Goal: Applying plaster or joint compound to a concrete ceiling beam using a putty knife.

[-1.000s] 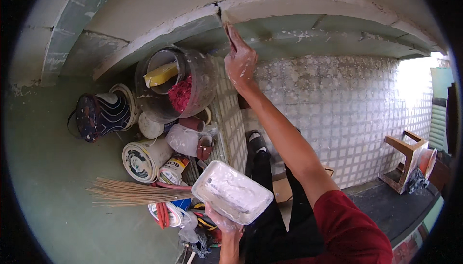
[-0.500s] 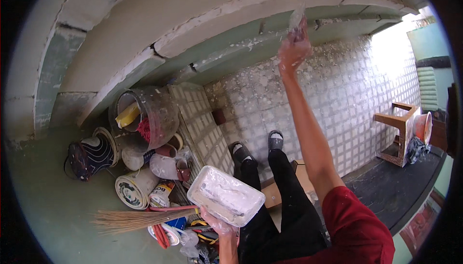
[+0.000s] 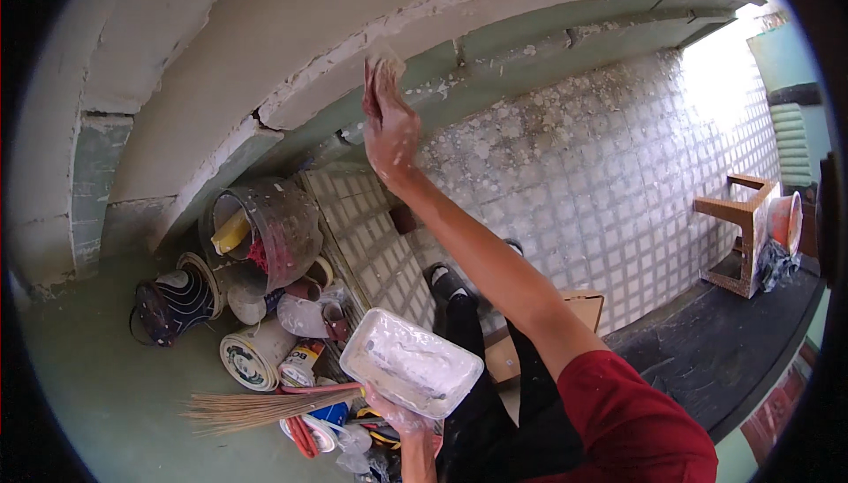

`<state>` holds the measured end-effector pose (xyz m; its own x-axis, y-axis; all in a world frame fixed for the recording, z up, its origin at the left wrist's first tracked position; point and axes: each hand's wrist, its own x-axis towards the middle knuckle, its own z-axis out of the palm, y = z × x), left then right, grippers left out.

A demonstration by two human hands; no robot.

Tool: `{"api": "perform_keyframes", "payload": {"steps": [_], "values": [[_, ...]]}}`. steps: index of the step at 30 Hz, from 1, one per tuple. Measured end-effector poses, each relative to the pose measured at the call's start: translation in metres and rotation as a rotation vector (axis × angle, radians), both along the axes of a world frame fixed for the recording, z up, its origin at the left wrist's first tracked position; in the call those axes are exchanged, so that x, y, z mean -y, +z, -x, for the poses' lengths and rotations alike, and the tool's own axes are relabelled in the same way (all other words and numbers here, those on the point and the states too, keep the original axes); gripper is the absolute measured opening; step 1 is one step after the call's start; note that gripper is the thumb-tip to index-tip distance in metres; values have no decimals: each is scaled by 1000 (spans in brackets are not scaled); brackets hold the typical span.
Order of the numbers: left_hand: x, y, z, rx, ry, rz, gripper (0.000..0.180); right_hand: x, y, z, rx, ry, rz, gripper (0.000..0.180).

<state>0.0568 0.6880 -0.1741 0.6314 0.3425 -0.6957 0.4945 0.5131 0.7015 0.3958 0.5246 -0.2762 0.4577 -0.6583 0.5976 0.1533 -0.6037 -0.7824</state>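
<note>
My left hand [image 3: 402, 414] is closed on the lower edge of a white rectangular tray [image 3: 353, 361], which holds white paste. The tray is tilted slightly and sits in front of my legs. My right arm reaches up and away, and the right hand [image 3: 391, 134] is closed around a thin, pale scraper [image 3: 389, 57]. Its blade is at the broken lower edge of the pale ledge [image 3: 340, 66], touching or very close to it; the blade is blurred. White smears cover both hands.
At left stand a clear tub [image 3: 296, 218], a paint bucket [image 3: 252, 355], a dark bag [image 3: 159, 311] and a twig broom [image 3: 234, 411]. A brown stool [image 3: 746, 227] and an orange bucket [image 3: 784, 222] stand on the right by a black counter [image 3: 698, 350]. Splattered tiles [image 3: 574, 165] lie beyond my feet.
My right hand has swept left along the ledge with the scraper. The tray stays almost where it was in my left hand. The view has shifted slightly.
</note>
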Motion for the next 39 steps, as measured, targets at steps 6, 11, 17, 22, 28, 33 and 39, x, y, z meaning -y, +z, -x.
{"api": "perform_keyframes", "payload": {"steps": [6, 11, 17, 22, 28, 33, 39], "values": [[12, 16, -9, 47, 6, 54, 70, 87, 1, 48, -80, 103, -217, 37], [15, 12, -8, 20, 8, 15, 69, 183, -3, 35, -168, -3, -215, 37], [12, 20, -14, 4, -4, 19, 69, 108, 11, 32, -327, 109, -197, 43], [-2, 12, -10, 35, -6, -21, 69, 31, 9, 22, -36, 205, -205, 51], [-8, 11, -7, 19, 1, -54, 69, -23, 14, 24, -149, 478, -266, 56], [-10, 6, -11, 89, -22, -68, 70, -18, -1, 32, -150, 593, -320, 48], [-8, 13, -18, 14, 32, 105, 72, 127, -25, 72, 32, 247, -609, 36]]}}
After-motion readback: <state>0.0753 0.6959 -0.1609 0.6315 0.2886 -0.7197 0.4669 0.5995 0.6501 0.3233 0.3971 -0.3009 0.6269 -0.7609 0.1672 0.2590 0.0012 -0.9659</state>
